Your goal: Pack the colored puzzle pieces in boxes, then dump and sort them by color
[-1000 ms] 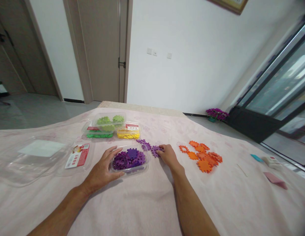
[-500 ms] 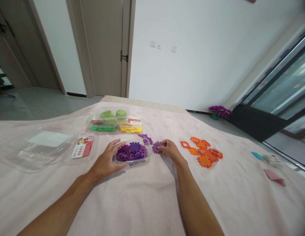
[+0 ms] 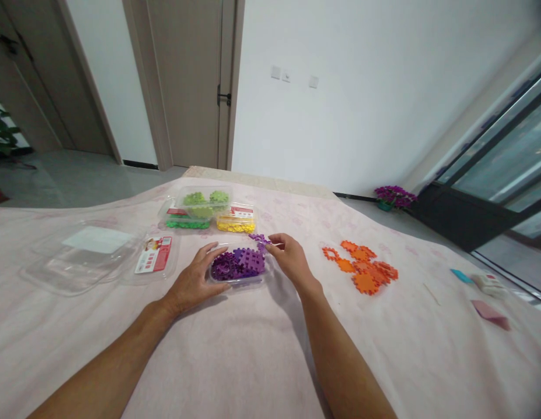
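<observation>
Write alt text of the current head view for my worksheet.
A person's left hand holds a clear plastic tub of purple toothed pieces; the right hand is at loose purple pieces beyond it. Orange pieces lie to the right; tubs behind hold green pieces and yellow pieces.

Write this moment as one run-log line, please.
left hand: around clear box; contents: boxed purple pieces; right hand: at loose purple pieces; farther right: orange pieces
</observation>
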`<state>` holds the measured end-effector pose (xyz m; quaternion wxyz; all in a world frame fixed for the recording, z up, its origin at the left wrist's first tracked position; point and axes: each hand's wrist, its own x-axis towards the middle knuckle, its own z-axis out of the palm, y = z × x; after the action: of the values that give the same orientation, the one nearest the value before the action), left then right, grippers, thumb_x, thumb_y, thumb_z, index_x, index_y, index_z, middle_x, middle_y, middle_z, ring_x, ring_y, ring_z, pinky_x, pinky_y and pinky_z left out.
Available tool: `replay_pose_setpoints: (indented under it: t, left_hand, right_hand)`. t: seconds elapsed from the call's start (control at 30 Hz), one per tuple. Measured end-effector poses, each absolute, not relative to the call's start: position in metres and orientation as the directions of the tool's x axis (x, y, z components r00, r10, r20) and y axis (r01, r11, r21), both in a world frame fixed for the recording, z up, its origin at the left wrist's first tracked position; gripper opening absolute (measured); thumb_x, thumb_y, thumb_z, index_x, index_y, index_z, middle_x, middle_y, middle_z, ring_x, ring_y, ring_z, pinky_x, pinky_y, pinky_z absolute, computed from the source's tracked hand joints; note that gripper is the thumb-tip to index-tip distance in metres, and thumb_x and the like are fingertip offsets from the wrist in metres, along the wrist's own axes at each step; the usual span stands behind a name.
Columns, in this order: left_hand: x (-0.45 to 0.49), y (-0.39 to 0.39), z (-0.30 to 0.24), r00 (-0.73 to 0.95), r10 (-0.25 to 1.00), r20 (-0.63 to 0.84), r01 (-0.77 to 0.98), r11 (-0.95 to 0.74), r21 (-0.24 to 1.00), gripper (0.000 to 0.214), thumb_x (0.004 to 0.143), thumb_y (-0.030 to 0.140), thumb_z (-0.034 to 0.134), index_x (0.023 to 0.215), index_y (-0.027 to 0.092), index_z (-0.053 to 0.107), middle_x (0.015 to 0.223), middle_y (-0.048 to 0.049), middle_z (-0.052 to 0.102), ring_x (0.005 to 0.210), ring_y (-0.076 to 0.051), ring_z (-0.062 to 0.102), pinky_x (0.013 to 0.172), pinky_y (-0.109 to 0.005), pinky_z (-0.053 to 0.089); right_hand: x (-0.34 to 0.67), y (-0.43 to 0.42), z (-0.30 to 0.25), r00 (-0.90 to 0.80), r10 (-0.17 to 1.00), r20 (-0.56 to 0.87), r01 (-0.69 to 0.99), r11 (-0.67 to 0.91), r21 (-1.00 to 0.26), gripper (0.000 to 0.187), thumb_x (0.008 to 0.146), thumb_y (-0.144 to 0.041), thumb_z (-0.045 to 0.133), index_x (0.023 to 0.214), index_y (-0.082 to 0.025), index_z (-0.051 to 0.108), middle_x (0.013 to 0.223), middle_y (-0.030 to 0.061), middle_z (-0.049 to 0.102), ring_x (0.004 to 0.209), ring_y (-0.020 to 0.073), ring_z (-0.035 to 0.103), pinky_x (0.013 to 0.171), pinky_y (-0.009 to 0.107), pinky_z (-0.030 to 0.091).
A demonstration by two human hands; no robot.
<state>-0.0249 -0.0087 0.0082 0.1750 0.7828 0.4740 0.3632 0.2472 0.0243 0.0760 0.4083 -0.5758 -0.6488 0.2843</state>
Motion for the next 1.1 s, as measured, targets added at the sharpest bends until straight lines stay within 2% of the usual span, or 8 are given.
replay_pose_setpoints:
  t: [0.17,0.33,0.47,0.63,0.73,0.83,0.93,1.1]
  left_hand:
    - [-0.024,-0.009,0.008,0.296,0.866,0.403,0.6,-0.497,0.627,0.077,0.077,0.045,0.078,0.148,0.028,0.05,0.157,-0.0131,0.041,0.144,-0.033,0.044,0.117,-0.049,0.042]
    - [-0.024,-0.009,0.009,0.298,0.87,0.392,0.597,-0.49,0.635,0.077,0.078,0.046,0.078,0.147,0.026,0.051,0.156,-0.014,0.041,0.145,-0.033,0.043,0.119,-0.049,0.039]
    - [-0.025,-0.008,0.007,0.309,0.866,0.393,0.606,-0.498,0.62,0.076,0.08,0.045,0.077,0.148,0.027,0.05,0.158,-0.0144,0.038,0.145,-0.033,0.043,0.117,-0.05,0.041]
    - [-0.024,-0.009,0.003,0.321,0.84,0.437,0.631,-0.534,0.563,0.072,0.083,0.048,0.074,0.149,0.027,0.053,0.163,-0.0155,0.03,0.148,-0.037,0.037,0.119,-0.053,0.037]
    - [-0.024,-0.01,0.004,0.329,0.813,0.48,0.627,-0.568,0.533,0.059,0.086,0.047,0.072,0.141,0.027,0.061,0.165,-0.0136,0.028,0.149,-0.037,0.035,0.119,-0.054,0.037]
    - [-0.024,-0.011,0.006,0.308,0.807,0.504,0.622,-0.572,0.535,0.046,0.087,0.044,0.07,0.13,0.028,0.069,0.16,-0.0116,0.039,0.145,-0.034,0.043,0.118,-0.052,0.039]
    - [-0.024,-0.01,0.005,0.277,0.805,0.524,0.615,-0.568,0.547,0.044,0.085,0.042,0.071,0.126,0.027,0.071,0.155,-0.0113,0.048,0.14,-0.032,0.049,0.117,-0.05,0.042]
    - [-0.028,-0.008,0.002,0.222,0.791,0.57,0.632,-0.562,0.534,0.043,0.084,0.039,0.072,0.125,0.027,0.07,0.149,-0.0106,0.054,0.135,-0.03,0.054,0.116,-0.05,0.043]
  right_hand:
    - [0.23,0.011,0.085,-0.352,0.841,0.412,0.597,0.54,-0.593,0.022,0.089,-0.016,0.064,0.102,-0.025,0.078,0.11,0.004,0.077,0.111,0.0208,0.066,0.105,0.039,0.045]
    - [0.222,0.008,0.084,-0.552,0.782,0.289,0.638,0.619,-0.459,0.025,0.084,-0.007,0.067,0.097,-0.023,0.081,0.109,0.005,0.079,0.107,0.021,0.068,0.106,0.038,0.043]
    - [0.231,0.011,0.081,-0.507,0.818,0.271,0.674,0.572,-0.468,0.022,0.082,-0.007,0.071,0.09,-0.025,0.081,0.102,0.0024,0.079,0.107,0.0207,0.068,0.107,0.038,0.043]
    - [0.23,0.014,0.075,-0.555,0.774,0.304,0.496,0.602,-0.626,0.019,0.083,-0.013,0.071,0.093,-0.025,0.081,0.109,0.0039,0.079,0.109,0.0214,0.07,0.104,0.037,0.047]
    - [0.237,0.025,0.064,-0.414,0.838,0.357,0.397,0.519,-0.757,0.021,0.086,-0.018,0.067,0.102,-0.024,0.079,0.115,0.0042,0.077,0.113,0.0217,0.069,0.105,0.038,0.048]
    - [0.255,0.042,0.045,-0.108,0.948,0.3,0.461,0.315,-0.829,0.027,0.089,-0.018,0.058,0.109,-0.021,0.077,0.112,0.0057,0.077,0.106,0.0211,0.07,0.1,0.037,0.051]
    - [0.274,0.054,0.026,0.109,0.968,0.227,0.637,0.107,-0.763,0.033,0.09,-0.017,0.055,0.117,-0.017,0.074,0.116,0.0092,0.074,0.104,0.0208,0.069,0.1,0.035,0.049]
    - [0.269,0.065,0.019,0.147,0.976,0.161,0.834,-0.034,-0.551,0.04,0.097,-0.038,0.054,0.126,-0.015,0.07,0.124,0.0169,0.068,0.117,0.0257,0.062,0.099,0.033,0.045]
